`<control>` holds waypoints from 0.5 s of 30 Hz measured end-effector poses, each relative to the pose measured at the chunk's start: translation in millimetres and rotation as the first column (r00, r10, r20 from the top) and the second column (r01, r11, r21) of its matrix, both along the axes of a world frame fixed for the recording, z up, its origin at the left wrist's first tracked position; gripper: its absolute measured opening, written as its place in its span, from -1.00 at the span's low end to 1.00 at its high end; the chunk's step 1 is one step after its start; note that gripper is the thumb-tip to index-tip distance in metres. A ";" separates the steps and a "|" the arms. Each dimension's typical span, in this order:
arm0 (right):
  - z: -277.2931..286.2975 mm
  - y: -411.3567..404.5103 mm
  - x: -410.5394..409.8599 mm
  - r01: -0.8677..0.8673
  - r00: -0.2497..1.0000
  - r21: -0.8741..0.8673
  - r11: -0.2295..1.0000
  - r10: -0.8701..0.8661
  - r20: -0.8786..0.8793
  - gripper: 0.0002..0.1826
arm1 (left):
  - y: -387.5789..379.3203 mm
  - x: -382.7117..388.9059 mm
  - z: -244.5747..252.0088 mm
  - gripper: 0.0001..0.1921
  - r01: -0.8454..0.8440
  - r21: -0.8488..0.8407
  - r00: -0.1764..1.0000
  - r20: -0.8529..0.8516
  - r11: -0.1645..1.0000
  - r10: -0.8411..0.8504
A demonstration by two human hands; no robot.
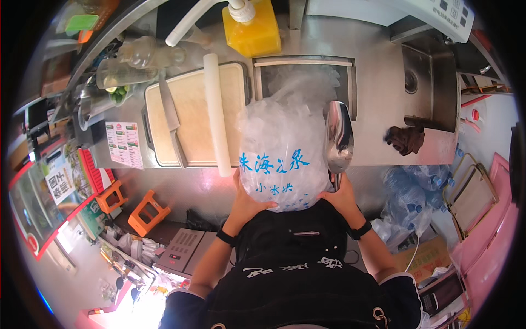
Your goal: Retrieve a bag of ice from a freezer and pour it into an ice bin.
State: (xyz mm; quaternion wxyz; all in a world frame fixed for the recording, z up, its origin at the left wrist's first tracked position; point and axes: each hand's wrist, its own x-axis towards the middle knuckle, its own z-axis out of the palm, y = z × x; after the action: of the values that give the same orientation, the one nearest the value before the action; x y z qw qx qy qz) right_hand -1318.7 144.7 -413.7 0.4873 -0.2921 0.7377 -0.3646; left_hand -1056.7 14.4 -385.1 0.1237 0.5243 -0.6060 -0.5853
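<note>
A clear plastic bag of ice point(283, 135) with blue writing is held against the black apron, over the steel counter's front edge. My left hand point(250, 201) grips its lower left side, thumb across the front. On the lower right side my right hand point(339, 195) has hold of it as well. A shiny metal scoop point(339, 135) lies along the bag's right side, its handle running down by my right hand; I cannot tell whether the fingers hold it. The bag's far end reaches over a framed opening point(304, 61) in the counter.
Left of the bag, a cutting board point(193, 119) carries a knife point(169, 107) and a white rolling pin point(217, 115). Behind stands a yellow pump bottle point(251, 31). To the right are a dark cloth point(404, 140) and a sink point(431, 82). Large empty bottles point(411, 193) sit below.
</note>
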 end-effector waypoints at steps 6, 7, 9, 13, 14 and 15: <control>-10.2 -10.2 13.0 0.109 0.990 -0.092 0.990 -0.099 0.097 -0.15 | -9.6 -7.8 3.5 0.12 0.172 -0.102 0.960 0.242 0.980 -0.143; -8.9 -11.6 14.2 0.153 0.984 -0.114 0.982 -0.140 0.113 -0.18 | -10.8 -9.9 6.3 0.06 0.170 -0.101 0.953 0.270 0.980 -0.138; -16.0 -7.5 16.7 0.192 0.979 -0.089 0.977 -0.184 0.092 -0.20 | -12.8 -20.1 19.7 -0.05 0.171 -0.090 0.946 0.293 0.981 -0.138; -7.4 -9.4 13.9 0.242 0.966 -0.048 0.969 -0.236 0.109 -0.30 | -8.4 -45.9 35.9 -0.54 0.104 -0.295 0.950 0.311 0.950 -0.007; 0.2 -10.8 12.7 0.240 0.966 -0.047 0.970 -0.234 0.110 -0.30 | -6.7 -53.0 41.8 -0.54 0.102 -0.294 0.950 0.312 0.950 -0.006; 16.2 -17.2 13.0 0.201 0.976 0.016 0.979 -0.202 0.076 -0.33 | -6.1 -59.8 50.1 -0.70 0.058 -0.232 0.949 0.314 0.971 0.018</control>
State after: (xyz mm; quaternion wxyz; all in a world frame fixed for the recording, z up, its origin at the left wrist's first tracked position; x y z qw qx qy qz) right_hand -1305.7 127.4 -397.4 0.4772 -0.1995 0.7455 -0.4204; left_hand -1116.5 8.3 -335.0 0.0818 0.5859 -0.6891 -0.4185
